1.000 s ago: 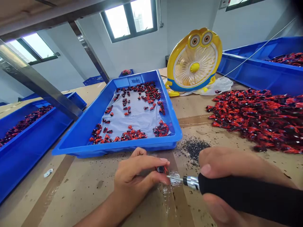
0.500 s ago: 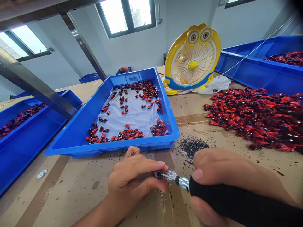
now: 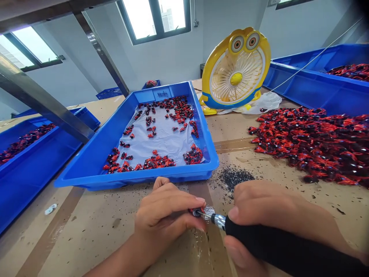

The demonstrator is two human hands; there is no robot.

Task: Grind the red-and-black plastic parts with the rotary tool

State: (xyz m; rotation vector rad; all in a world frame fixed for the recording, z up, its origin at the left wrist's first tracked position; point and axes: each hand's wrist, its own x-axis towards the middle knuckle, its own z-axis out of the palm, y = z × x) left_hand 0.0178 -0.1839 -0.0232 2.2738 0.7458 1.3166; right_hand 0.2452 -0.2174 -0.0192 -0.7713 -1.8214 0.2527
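Note:
Between the thumb and fingers of my left hand (image 3: 164,211) is a small red and black part (image 3: 196,211), its round opening turned to the right. My right hand (image 3: 259,207) is wrapped round a black-handled rotary tool (image 3: 259,238) with a silver collar. The tool's thin metal bit meets the opening of the part; how deep it sits inside I cannot tell. Just beyond the hands stands a blue tray (image 3: 138,181), lined with a white sheet and scattered with similar red and black parts.
A big heap of red and black parts (image 3: 311,142) lies at the right. Black shavings (image 3: 235,177) are piled on the cardboard-covered table. A yellow fan (image 3: 236,73) stands behind. More blue bins (image 3: 311,84) flank both sides, and a metal post (image 3: 43,100) crosses the left.
The tool has moved slightly left, so its bit is closer into the part's opening. My left hand has shifted a little to the right, still pinching the part.

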